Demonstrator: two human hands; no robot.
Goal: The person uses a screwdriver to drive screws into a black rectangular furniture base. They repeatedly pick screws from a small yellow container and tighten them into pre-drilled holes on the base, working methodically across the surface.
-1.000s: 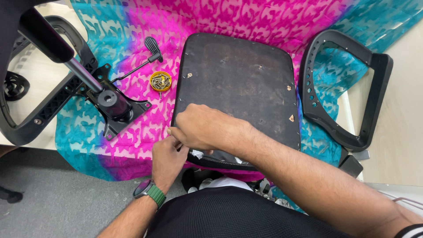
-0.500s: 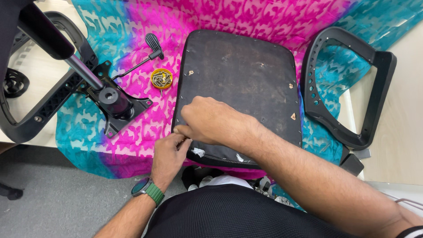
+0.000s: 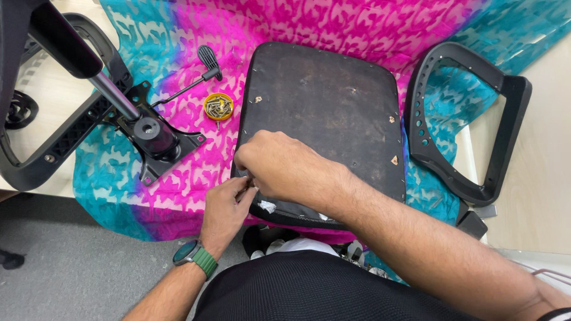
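Here both hands meet at the near left corner of the upturned seat, which lies on a pink and blue cloth. The right hand is curled shut, fingertips pinched at the seat's edge; what they grip is hidden. The left hand pinches there too. Left of the seat sits a yellow screw cup.

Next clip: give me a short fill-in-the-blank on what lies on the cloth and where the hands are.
1. Both hands, left hand and right hand, meet at the seat pad's ____ corner.
2. The small yellow dish holds ____.
3. A green-strapped watch sits on the ____ wrist.

Missing words: near left; screws; left
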